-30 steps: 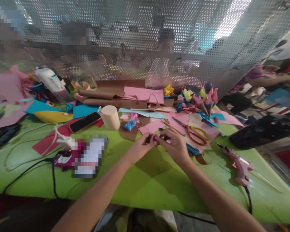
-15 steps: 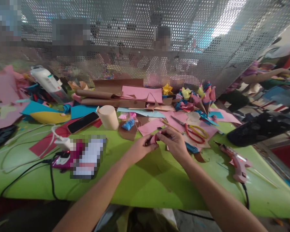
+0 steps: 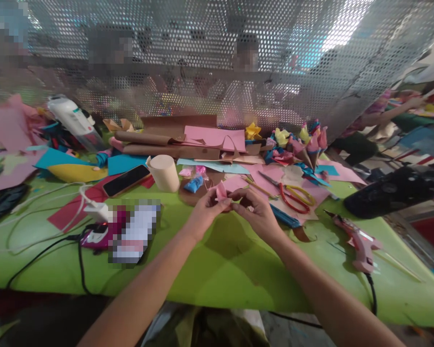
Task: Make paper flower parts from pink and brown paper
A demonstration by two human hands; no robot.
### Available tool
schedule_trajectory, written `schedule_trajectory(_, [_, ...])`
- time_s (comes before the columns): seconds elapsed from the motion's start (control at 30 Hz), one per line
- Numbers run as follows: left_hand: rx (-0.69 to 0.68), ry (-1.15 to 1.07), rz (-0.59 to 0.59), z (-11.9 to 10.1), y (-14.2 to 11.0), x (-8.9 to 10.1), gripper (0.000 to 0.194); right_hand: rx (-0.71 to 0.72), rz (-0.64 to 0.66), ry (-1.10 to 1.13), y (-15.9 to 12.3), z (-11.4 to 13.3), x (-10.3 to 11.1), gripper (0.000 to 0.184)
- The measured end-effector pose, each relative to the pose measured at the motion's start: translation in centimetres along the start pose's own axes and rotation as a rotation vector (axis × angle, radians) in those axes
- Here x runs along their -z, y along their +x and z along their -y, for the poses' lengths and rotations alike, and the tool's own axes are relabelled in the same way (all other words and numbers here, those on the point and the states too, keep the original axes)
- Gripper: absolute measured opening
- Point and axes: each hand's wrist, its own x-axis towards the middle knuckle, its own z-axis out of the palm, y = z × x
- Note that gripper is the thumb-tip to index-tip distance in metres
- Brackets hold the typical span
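Note:
Both of my hands meet over the green table (image 3: 220, 270) near its middle. My left hand (image 3: 207, 214) pinches a small pink paper piece (image 3: 221, 192), whose corner sticks up above the fingers. My right hand (image 3: 257, 212) grips the same piece from the right, fingers curled round it. Red and yellow scissors (image 3: 292, 195) lie just beyond my right hand on pink paper sheets (image 3: 260, 174).
A pink glue gun (image 3: 358, 241) lies at the right with its cord. A beige paper roll (image 3: 165, 173), a phone (image 3: 127, 180), brown and pink card (image 3: 188, 140), small paper cones (image 3: 307, 144) and cables (image 3: 50, 226) crowd the far half. A perforated metal screen (image 3: 202, 62) stands behind.
The pink piece has opened from a tight curl into a shape with a raised corner. Both hands have shifted slightly up and left while working it.

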Motion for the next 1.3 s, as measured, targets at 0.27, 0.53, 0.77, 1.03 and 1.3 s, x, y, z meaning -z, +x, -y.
schedule_trajectory(0.27, [0.055,0.087,-0.007,-0.1,-0.3,0.3,0.038,-0.017,0.057,0.037,0.2,-0.4,0.1,0.015])
schedule_trajectory(0.53, [-0.039,0.151,-0.024,-0.1,0.0,0.7,0.032,-0.106,0.103,0.098,0.1,0.4,0.0,0.012])
schedule_trajectory(0.77, [-0.033,0.108,0.004,0.1,0.1,0.8,0.033,-0.196,0.060,0.157,0.3,-0.1,0.0,0.022])
schedule_trajectory(1.03, [-0.100,0.246,-0.030,-0.3,-0.1,0.8,0.037,-0.209,0.061,0.304,0.5,-0.5,0.1,0.031])
schedule_trajectory(1.3, [-0.119,0.331,-0.092,-0.1,0.0,0.9,0.042,0.099,-0.024,-0.032,0.1,-0.3,0.0,0.013])
